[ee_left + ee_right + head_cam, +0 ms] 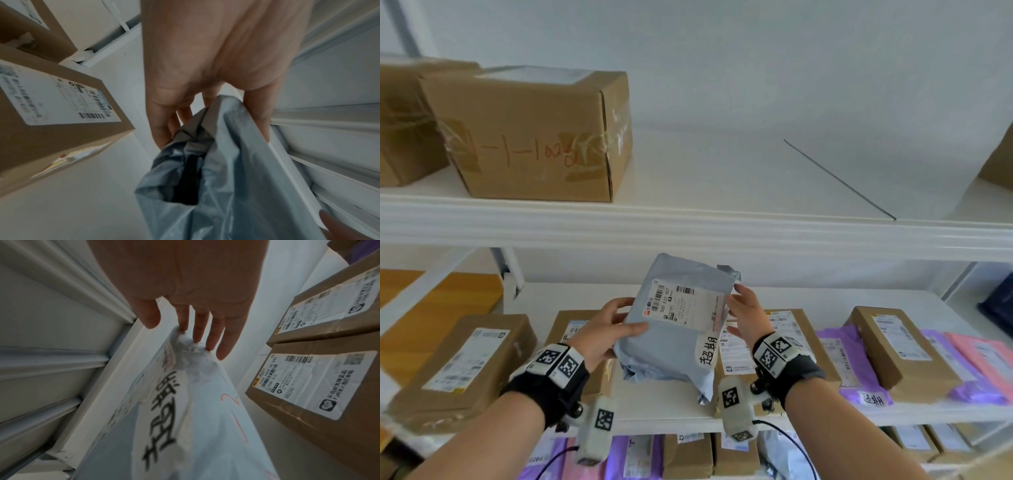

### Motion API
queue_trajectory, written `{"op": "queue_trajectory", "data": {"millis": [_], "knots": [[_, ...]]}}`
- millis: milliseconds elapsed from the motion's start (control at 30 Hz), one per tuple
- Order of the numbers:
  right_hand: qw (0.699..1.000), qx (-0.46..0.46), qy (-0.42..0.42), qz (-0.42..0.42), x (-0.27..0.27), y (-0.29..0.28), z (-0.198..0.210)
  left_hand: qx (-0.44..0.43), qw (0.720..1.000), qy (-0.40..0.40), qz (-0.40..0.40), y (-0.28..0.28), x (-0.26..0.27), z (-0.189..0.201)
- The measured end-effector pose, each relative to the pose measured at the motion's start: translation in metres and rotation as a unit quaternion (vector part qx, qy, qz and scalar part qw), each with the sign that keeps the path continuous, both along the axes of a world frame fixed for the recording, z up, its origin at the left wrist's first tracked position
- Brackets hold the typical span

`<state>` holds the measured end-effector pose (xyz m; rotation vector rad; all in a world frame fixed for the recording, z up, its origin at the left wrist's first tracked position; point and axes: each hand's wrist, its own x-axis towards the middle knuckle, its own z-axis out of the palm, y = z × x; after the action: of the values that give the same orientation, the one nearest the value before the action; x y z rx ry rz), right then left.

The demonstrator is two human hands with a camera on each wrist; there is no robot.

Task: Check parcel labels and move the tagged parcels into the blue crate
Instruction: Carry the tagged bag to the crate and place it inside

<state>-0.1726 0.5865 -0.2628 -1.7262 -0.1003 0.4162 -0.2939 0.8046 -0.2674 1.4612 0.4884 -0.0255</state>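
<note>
Centre of the head view, a grey poly-bag parcel (671,329) is up in the air in front of the middle shelf (825,301), held between both hands. The left hand (604,334) has a real grip on it: thumb across the top face, fingers curled under the left edge, and the left wrist view shows the same pinch on the crumpled bag end. The right hand (748,317) is spread, fingers straight, fingertips (197,335) just touching the parcel's right edge. A printed shipping label (681,305) faces up, and at the parcel's lower right sits a white handwritten tag (708,351) with bold black characters, large in the right wrist view. Below the parcel, brown cardboard boxes (462,370) with labels line the shelf, with purple mailers (859,359) at the right. Upper left, a big taped box (530,137) stands on the top shelf. A dark blue shape at the far right edge is too cropped to identify.
</note>
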Motion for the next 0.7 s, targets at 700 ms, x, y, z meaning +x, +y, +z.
{"op": "queue_trajectory", "data": {"millis": [700], "knots": [[0.983,-0.07,0.084,0.151,-0.004,-0.038,-0.018,0.008,0.999,-0.036,-0.004,0.003,0.014,0.008]]}}
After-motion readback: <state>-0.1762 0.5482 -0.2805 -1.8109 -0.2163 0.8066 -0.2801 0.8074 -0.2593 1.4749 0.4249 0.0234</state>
